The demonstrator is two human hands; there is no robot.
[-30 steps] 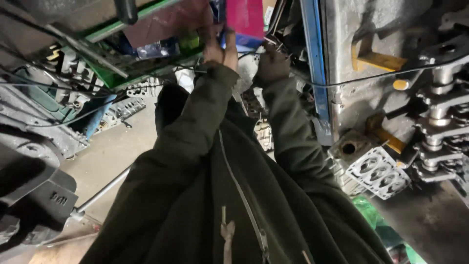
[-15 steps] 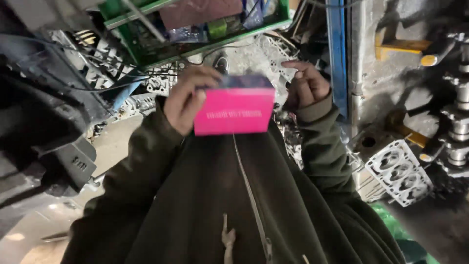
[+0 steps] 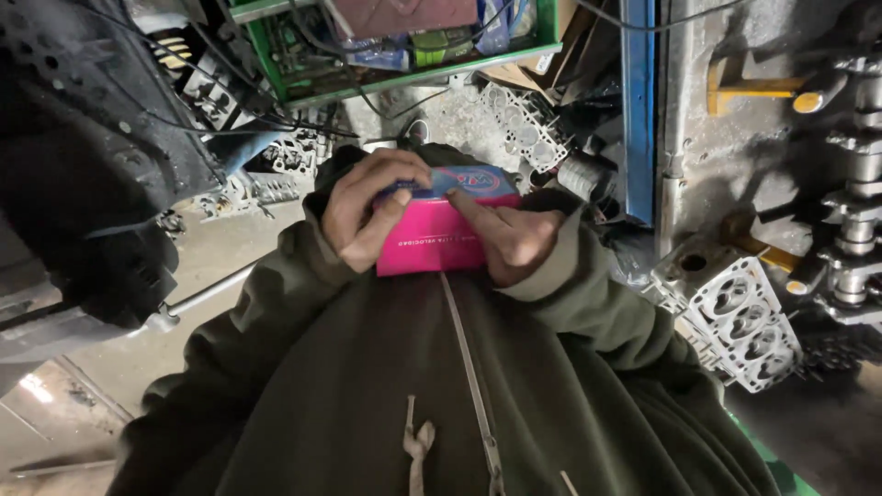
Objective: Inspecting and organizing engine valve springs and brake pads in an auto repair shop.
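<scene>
I hold a small pink cardboard box [image 3: 432, 246] with a blue top flap close against my chest. My left hand [image 3: 367, 209] wraps over its left end and top edge. My right hand [image 3: 510, 239] grips the right end, with the index finger laid across the top flap. Both sleeves and the zipped front of my dark green jacket [image 3: 459, 395] fill the lower half of the view.
A green metal shelf [image 3: 413, 55] holding assorted parts and packets stands ahead. A blue upright post [image 3: 638, 110] rises at the right. Cylinder heads lie on the floor at right [image 3: 735, 312] and ahead [image 3: 519, 124]. A large black engine part [image 3: 83, 156] sits left.
The box came down from the shelf to my chest. My right hand, apart from it before, now grips its right end. The view tilted downward.
</scene>
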